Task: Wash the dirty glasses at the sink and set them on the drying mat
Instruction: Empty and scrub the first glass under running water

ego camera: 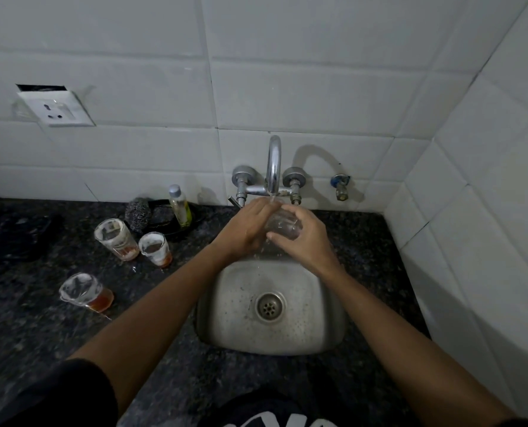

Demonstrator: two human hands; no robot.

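A clear glass (282,224) lies on its side under the running tap (273,163), above the back of the steel sink (327,303). My right hand (306,238) grips it from the right, fingers curled round its body. My left hand (250,224) is on its left end, fingers at the rim under the water stream. Three dirty glasses stand on the counter to the left: a tall one (116,238), a shorter one (155,248), and a nearer one (85,292) with brown liquid in it.
Dark granite counter (41,328) surrounds the sink. A steel scrubber (138,214) and a small bottle (179,204) sit behind the dirty glasses. A dark mat or cloth (19,235) lies at the far left. White tiled walls close in at the back and right.
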